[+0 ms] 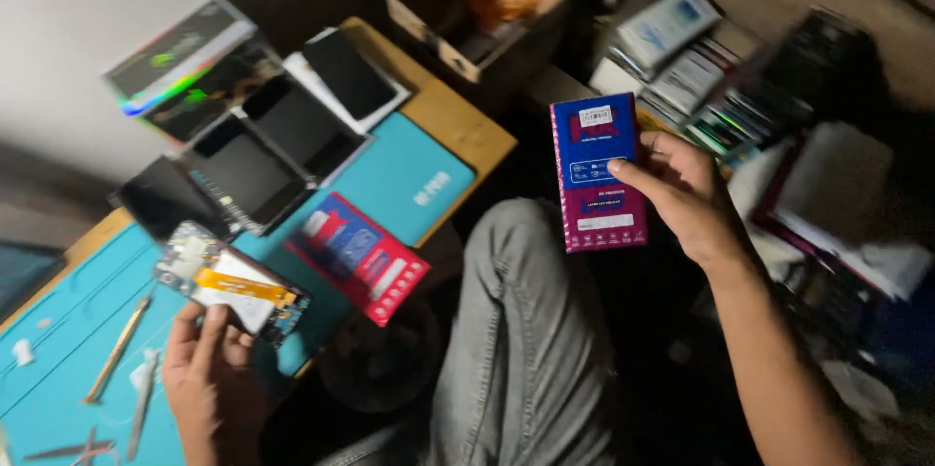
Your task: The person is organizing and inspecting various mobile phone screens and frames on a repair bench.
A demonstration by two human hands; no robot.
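Blue-and-magenta package [599, 174] gripped upright in right hand [687, 195].

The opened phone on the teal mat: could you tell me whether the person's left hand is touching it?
Touching. The head view shows the left hand with fingers lying on the near edge of the opened phone.
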